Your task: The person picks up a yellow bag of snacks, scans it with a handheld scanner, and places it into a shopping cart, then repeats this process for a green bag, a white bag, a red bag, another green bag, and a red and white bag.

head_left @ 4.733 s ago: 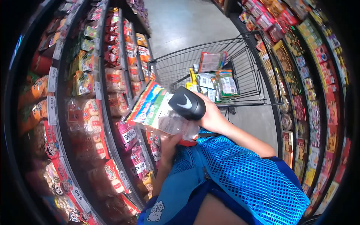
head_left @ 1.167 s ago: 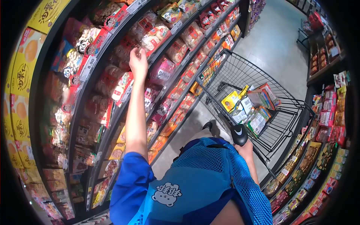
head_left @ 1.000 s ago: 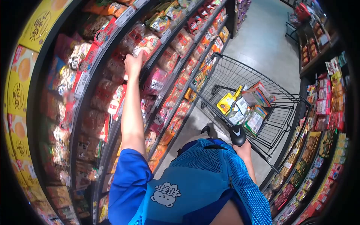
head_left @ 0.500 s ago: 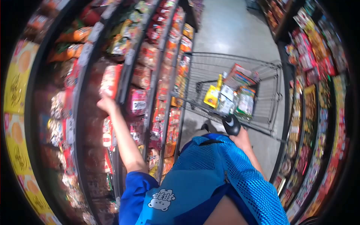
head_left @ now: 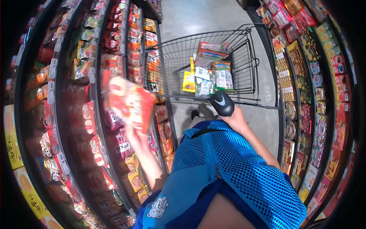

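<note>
My left hand (head_left: 138,138) is closed on the lower end of a red and white snack packet (head_left: 129,101). Motion smears the packet, which is held up in front of the left shelves. My right hand (head_left: 235,117) is closed at a black rounded thing with a white swoosh (head_left: 222,103), whose kind I cannot tell. That black thing overlaps the near edge of a wire shopping cart (head_left: 263,104). Inside the cart lie a yellow packet (head_left: 188,81), a green-edged packet (head_left: 223,75), a white and silver packet (head_left: 203,87) and a reddish packet (head_left: 211,52).
Shelves of packaged snacks with price tags (head_left: 51,91) line the left side. On the right stand more shelves with boxes and packets (head_left: 301,78). Grey floor (head_left: 183,15) runs ahead between them. A blue mesh vest (head_left: 251,171) covers my front.
My left hand has drawn the red and white packet away from the shelf, toward the right and nearer to me. The view has shifted, so the cart sits higher and further left.
</note>
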Demonstrator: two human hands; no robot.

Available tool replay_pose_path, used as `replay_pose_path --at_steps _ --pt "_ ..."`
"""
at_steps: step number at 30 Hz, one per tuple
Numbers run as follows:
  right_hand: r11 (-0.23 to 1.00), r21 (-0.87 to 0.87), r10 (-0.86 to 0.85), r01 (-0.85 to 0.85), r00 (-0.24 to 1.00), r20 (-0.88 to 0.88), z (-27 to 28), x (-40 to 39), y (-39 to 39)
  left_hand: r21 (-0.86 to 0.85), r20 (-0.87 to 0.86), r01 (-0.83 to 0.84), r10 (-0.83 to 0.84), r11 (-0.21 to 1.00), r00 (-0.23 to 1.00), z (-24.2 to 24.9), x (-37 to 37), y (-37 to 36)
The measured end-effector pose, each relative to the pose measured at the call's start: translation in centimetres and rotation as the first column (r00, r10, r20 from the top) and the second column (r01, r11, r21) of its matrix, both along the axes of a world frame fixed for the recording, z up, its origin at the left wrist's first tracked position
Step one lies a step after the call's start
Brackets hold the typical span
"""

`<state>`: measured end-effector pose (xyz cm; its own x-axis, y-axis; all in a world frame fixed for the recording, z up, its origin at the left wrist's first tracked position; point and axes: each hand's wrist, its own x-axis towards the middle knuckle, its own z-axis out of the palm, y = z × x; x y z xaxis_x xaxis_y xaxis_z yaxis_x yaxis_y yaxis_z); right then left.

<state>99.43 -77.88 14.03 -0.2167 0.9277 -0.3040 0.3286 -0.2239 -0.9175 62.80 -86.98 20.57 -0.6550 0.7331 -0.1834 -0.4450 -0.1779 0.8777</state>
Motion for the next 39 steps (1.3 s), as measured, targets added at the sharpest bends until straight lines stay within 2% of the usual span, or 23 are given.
replay_pose_path --at_steps 2,4,5,6,8,9,12,13,14,16,17,20,21,24,25,26,27,28,29,31,33,35,39 --pt "0.999 -0.020 0.035 -0.037 0.991 -0.129 1.5 0.3 1.1 0.095 0.152 0.217 -0.230 0.971 0.961 -3.7 4.0 -0.1" --pt "0.996 0.030 0.083 -0.080 0.990 -0.111 4.4 0.2 2.0 0.042 0.283 0.328 -0.326 0.944 0.902 -4.0 8.7 0.5" --pt "0.995 0.076 0.089 -0.068 0.941 -0.326 6.1 0.1 2.2 0.073 0.361 0.349 -0.351 0.934 0.864 -3.6 10.9 1.2" --pt "0.995 0.083 0.088 -0.061 0.924 -0.372 6.2 0.0 2.0 0.104 0.435 0.368 -0.374 0.924 0.819 -3.3 12.7 1.7" --pt "0.994 0.095 0.089 -0.050 0.882 -0.463 6.2 0.0 1.6 0.051 0.417 0.485 -0.460 0.873 0.784 -3.6 15.7 2.7" --pt "0.993 0.004 0.102 -0.121 0.813 -0.573 6.1 0.0 1.6 0.003 0.399 0.467 -0.429 0.885 0.810 -4.0 16.1 2.6" --pt "0.977 0.086 0.209 -0.194 0.951 -0.226 8.2 2.0 1.6 -0.139 0.331 0.398 -0.337 0.907 0.882 -6.3 16.5 1.6" --pt "0.968 0.076 0.250 -0.238 0.944 -0.218 7.2 2.5 1.5 -0.159 0.310 0.409 -0.347 0.899 0.885 -6.4 16.6 1.6" --pt "0.977 0.083 0.210 -0.194 0.938 -0.276 7.0 2.6 1.2 -0.179 0.290 0.418 -0.359 0.891 0.887 -6.3 16.8 1.6" --pt "0.989 0.096 0.143 -0.114 0.911 -0.387 7.0 2.5 0.4 -0.166 0.261 0.495 -0.446 0.853 0.856 -1.4 18.6 2.8" --pt "0.977 0.190 0.161 -0.094 0.914 -0.373 5.5 2.4 0.1 0.085 0.443 0.519 -0.498 0.851 0.745 1.1 19.7 2.9" --pt "0.812 0.544 0.318 -0.209 0.941 -0.113 4.0 3.6 -0.3 -0.265 0.029 0.605 -0.621 0.751 0.783 -0.7 19.6 2.1" --pt "0.758 0.606 0.386 -0.239 0.914 -0.123 3.3 3.5 -0.1 -0.265 -0.040 0.627 -0.658 0.733 0.752 -0.9 20.0 2.1" --pt "0.894 0.437 0.267 -0.101 0.904 -0.335 2.8 5.0 0.4 -0.140 0.166 0.593 -0.571 0.793 0.804 -1.7 20.3 2.1" --pt "0.892 0.447 0.176 -0.073 0.965 -0.193 3.1 5.5 1.1 -0.139 0.197 0.573 -0.545 0.808 0.815 -1.7 20.2 1.9" --pt "0.914 0.374 0.239 -0.160 0.955 -0.175 3.8 6.5 2.1 -0.106 0.193 0.559 -0.535 0.822 0.823 -1.4 20.3 1.9" --pt "0.868 0.471 0.243 -0.157 0.961 -0.129 3.4 7.3 2.8 -0.009 0.278 0.554 -0.530 0.833 0.801 -1.5 20.4 2.1" --pt "0.947 0.304 0.196 -0.106 0.940 -0.281 3.2 7.6 2.6 0.087 0.359 0.536 -0.528 0.840 0.769 -1.5 20.5 2.2" --pt "0.991 0.123 0.098 -0.050 0.902 -0.420 3.2 7.8 2.5 0.083 0.345 0.526 -0.520 0.846 0.782 -1.6 20.7 2.4" --pt "0.996 0.011 0.087 -0.094 0.871 -0.483 3.3 8.3 3.0 0.078 0.316 0.510 -0.507 0.856 0.802 -1.8 21.4 2.9" --pt "0.984 -0.102 0.081 -0.149 0.869 -0.488 4.1 8.9 3.5 -0.102 0.162 0.553 -0.535 0.827 0.829 -1.0 21.8 4.0" --pt "0.997 0.020 0.077 -0.076 0.897 -0.435 3.9 9.2 3.9 -0.319 -0.037 0.591 -0.633 0.741 0.773 -1.2 21.3 4.2" --pt "0.990 0.138 0.049 0.004 0.923 -0.381 5.3 8.8 4.1 -0.270 0.055 0.525 -0.531 0.807 0.845 -2.9 22.2 5.4"
